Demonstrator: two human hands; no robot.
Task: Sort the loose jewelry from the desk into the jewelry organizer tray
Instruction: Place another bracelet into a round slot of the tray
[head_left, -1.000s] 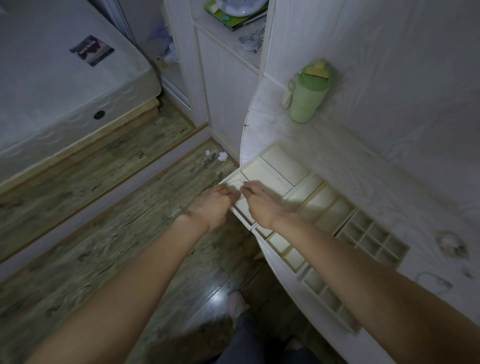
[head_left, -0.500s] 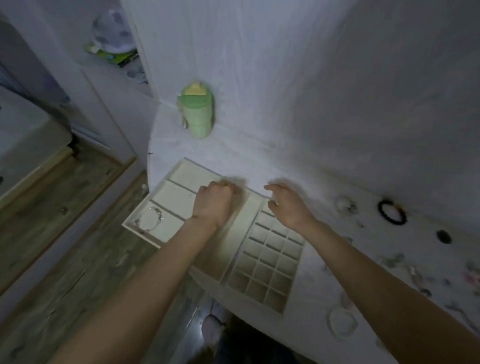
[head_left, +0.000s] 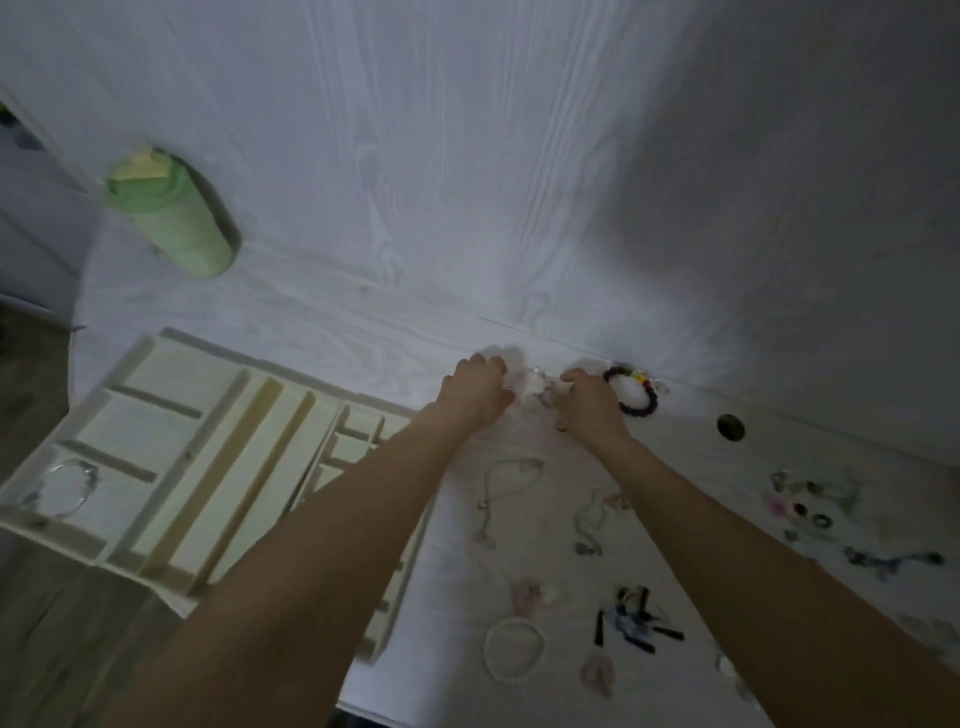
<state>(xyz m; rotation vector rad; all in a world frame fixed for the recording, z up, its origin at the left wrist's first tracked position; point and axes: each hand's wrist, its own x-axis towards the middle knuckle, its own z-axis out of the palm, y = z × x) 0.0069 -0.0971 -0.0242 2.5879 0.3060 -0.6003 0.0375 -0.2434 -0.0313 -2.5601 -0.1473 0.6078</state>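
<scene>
Dimly lit, the cream-coloured compartmented jewelry organizer tray (head_left: 171, 467) lay at about nine o'clock on the white wood-grain worktop (head_left: 322, 332), its near-left corner overhanging the worktop's edge. It had wide bays on its left side, long narrow slots in the middle and a grid of small cells at its right, partly hidden behind the left forearm. One pale beaded bracelet (head_left: 65, 488) lay in the tray's near-left bay.

Loose pieces were scattered from three to five o'clock: a dark beaded bracelet with coloured beads (head_left: 631, 389) at the back edge, thin pale chain necklaces (head_left: 498, 488) between the forearms, a white bead bracelet (head_left: 514, 649) near the front edge, a cluster of black and blue hair clips (head_left: 636, 623), and small rings and charms (head_left: 805, 504) further right, too blurred to tell apart.

Both arms were stretched forward toward twelve o'clock. The left hand (head_left: 475, 389) was knuckles-up with its fingers curled downward at the back of the worktop; whether they held anything could not be told. The right hand (head_left: 589, 405) sat just beside it, fingers curled down onto a small clear, glinting piece of jewelry (head_left: 543, 387) lying between the two hands; a firm pinch could not be made out. The dark bracelet lay touching or just beside the right hand's outer edge.

A pale green lidded drinking cup (head_left: 174, 218) stood at ten o'clock against the white wall panel (head_left: 519, 156).
</scene>
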